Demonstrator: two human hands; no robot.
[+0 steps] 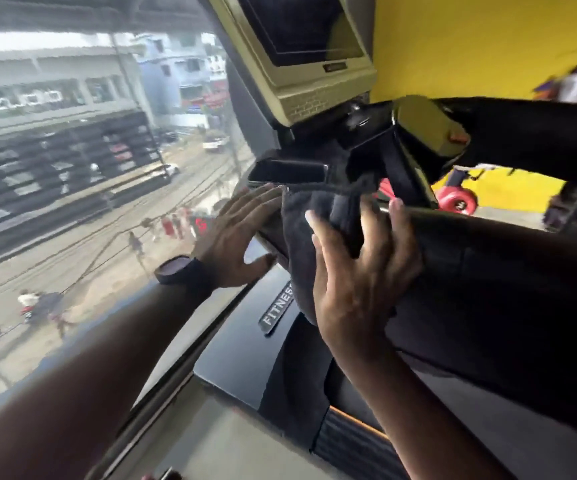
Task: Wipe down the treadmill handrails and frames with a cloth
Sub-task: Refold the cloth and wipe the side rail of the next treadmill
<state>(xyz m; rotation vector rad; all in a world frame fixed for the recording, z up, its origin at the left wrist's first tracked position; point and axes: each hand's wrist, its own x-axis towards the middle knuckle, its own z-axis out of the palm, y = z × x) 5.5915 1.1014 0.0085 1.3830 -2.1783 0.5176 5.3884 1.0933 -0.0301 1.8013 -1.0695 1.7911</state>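
A dark grey cloth [309,216] is draped over the black treadmill handrail [470,237] just below the console. My right hand [359,271] presses the cloth against the rail, fingers spread and laid over it. My left hand [235,237], with a dark watch on the wrist, lies flat against the left end of the rail beside the cloth, fingers straight. The console screen [300,39] with its beige frame sits above both hands.
A large window on the left looks down on a street with people and cars. The treadmill's motor cover with a "FITNESS" badge [276,310] lies below the hands. A yellow wall [470,39] and red-wheeled equipment [456,200] stand behind the console.
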